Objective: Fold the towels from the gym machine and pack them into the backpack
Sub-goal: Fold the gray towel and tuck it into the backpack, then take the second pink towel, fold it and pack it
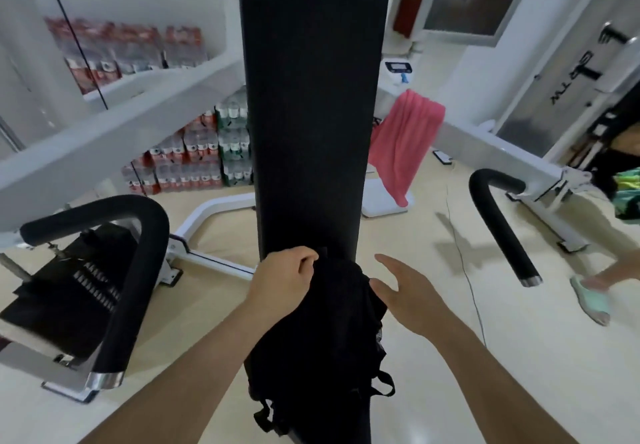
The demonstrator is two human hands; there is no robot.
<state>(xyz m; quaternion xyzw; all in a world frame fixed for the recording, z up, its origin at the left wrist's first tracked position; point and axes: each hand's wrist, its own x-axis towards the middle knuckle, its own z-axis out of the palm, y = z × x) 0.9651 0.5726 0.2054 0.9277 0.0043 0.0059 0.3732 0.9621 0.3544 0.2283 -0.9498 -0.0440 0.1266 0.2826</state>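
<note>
Two hands were at the black backpack [322, 332], which lay on the machine's long pad [311, 114]. The left hand [282, 279] had its grip clamped on the top fabric. The right hand [408, 294] was just beside, grip apart. A pink towel [405, 138] hung over the white frame [485, 145] behind.

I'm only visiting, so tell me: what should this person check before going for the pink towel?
1. The backpack rests on the pad: ok.
2. The left hand has a grip on its top: ok, fingers curled on the fabric.
3. The right hand is free: ok, open and holding nothing.
4. The backpack is open for packing: cannot tell, black on black.
5. The towel is folded: not ok, it hangs over the white machine arm.
6. The way is clear: not ok, another person's foot is on the floor at the right.
</note>
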